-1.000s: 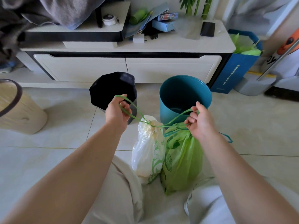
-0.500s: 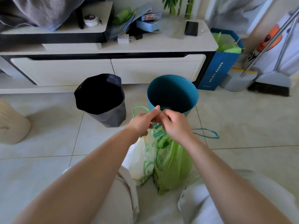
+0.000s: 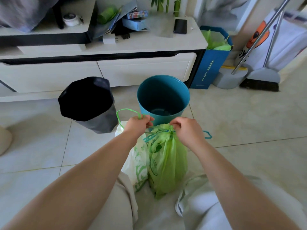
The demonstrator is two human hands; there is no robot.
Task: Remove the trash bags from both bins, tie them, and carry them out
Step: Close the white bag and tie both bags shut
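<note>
Obs. A person is sitting on the tiled floor point(image 3: 249, 123), both hands working at the bag necks.

Left hand point(image 3: 138, 125) is curling its fingers tight round the green drawstring point(image 3: 126, 111). The cord's loop is standing up just beyond and left of the knuckles.

Right hand point(image 3: 186, 130) is pinching the knot point(image 3: 171, 129) at the gathered neck of the green bag point(image 3: 167, 163), fingertips closed on it. Which cord it has is hidden. A teal drawstring point(image 3: 207, 135) is trailing out to the right of that hand.

The green bag is hanging under the right hand. The white bag point(image 3: 139, 163) is leaning against it, under the left wrist. Both are out of their bins. The teal bin point(image 3: 163, 97) is standing just beyond the hands with its inside bare. The black bin point(image 3: 86, 100) is beyond and left of the left hand, too dark inside to judge.

Risks (judgement):
- Hard sideways pulling could be tearing the thin cord out of its hem.
- A single hitch on slick plastic could be slipping loose once the bags are lifted.
- The two colours of cord crossing at one neck could be snarling the bags together unevenly.

Room:
- Pale glossy tiles with fine grout lines.
- A low white cabinet point(image 3: 146, 68) with two drawers beyond the bins, carrying a phone point(image 3: 180, 26) and small boxes.
- A blue paper bag point(image 3: 211, 68) and a broom point(image 3: 259, 83) standing far right of the right hand.
</note>
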